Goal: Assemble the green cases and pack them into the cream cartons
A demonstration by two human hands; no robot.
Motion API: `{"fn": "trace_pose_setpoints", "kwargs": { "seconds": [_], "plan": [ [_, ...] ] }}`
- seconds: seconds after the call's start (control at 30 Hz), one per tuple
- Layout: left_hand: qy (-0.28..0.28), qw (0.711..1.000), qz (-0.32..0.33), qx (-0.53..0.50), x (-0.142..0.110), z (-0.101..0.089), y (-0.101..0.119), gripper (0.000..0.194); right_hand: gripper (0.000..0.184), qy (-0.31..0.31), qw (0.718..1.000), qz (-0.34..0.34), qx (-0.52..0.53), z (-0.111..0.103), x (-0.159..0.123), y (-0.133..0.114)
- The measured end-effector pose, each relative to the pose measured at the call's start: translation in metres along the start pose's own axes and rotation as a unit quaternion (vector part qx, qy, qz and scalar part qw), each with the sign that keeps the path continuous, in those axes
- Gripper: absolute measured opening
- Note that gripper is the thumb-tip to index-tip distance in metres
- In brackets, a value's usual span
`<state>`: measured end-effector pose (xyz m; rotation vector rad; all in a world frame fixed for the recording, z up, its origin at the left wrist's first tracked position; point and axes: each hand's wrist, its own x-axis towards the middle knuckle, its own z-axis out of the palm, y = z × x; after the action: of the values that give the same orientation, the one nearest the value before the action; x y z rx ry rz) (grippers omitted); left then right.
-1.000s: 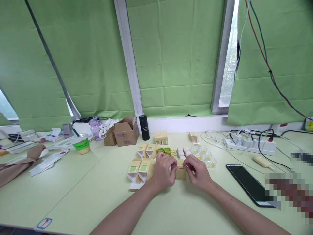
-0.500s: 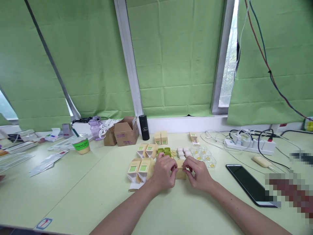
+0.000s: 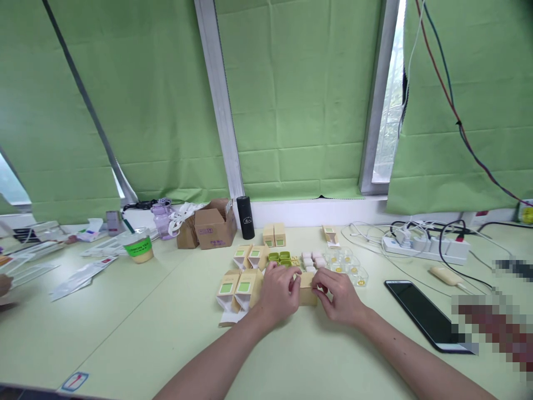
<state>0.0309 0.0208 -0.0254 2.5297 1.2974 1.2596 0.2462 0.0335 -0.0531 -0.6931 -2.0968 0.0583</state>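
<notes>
A small brown cardboard box (image 3: 307, 296) stands on the table between my two hands. At its left side my left hand (image 3: 280, 289) has the thumb and curled fingers against the box edge. My right hand (image 3: 339, 293) pinches the upper right edge. Beyond the hands sit green square cups (image 3: 280, 256), small yellowish pieces (image 3: 295, 261), pale pink pieces (image 3: 313, 261) and clear containers with yellow centres (image 3: 345, 264). Several open cardboard boxes with green labels (image 3: 244, 286) stand left of my left hand.
Two closed boxes (image 3: 273, 234), a black bottle (image 3: 245, 218) and a larger carton (image 3: 215, 223) stand at the back. To the right lie a phone (image 3: 428, 315) and a power strip (image 3: 428, 247) with tangled cables. A drink cup (image 3: 139, 247) stands left. Another person's hand (image 3: 5, 284) shows at the left edge.
My left fingers have lifted and spread slightly at the box's top, showing more of it. My right hand has barely moved. Another person's hand has come in at the left edge.
</notes>
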Motion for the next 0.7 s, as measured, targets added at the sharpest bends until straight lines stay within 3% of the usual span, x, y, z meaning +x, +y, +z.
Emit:
{"fn": "trace_pose_setpoints", "kwargs": {
  "seconds": [0.13, 0.4, 0.53, 0.63, 0.7],
  "plan": [
    [0.012, 0.999, -0.037, 0.011, 0.0, 0.006, -0.006, 0.024, 0.019, -0.012, 1.0, 0.002, -0.029, -0.005, -0.001, 0.003],
    [0.026, 0.999, -0.033, 0.028, 0.001, 0.004, -0.007, 0.026, 0.025, -0.019, 0.996, 0.04, -0.075, -0.004, -0.001, 0.016],
    [0.01, 0.997, -0.036, 0.061, 0.002, 0.003, -0.004, 0.031, 0.027, -0.015, 0.994, 0.059, -0.088, -0.003, -0.001, 0.016],
    [-0.019, 0.995, -0.059, 0.073, 0.003, 0.001, 0.0, 0.025, 0.025, -0.018, 0.997, 0.041, -0.069, -0.006, 0.0, 0.012],
    [-0.052, 0.993, -0.072, 0.081, 0.003, -0.001, 0.003, 0.033, 0.022, -0.025, 0.998, 0.024, -0.06, -0.008, -0.001, 0.01]
  ]
}}
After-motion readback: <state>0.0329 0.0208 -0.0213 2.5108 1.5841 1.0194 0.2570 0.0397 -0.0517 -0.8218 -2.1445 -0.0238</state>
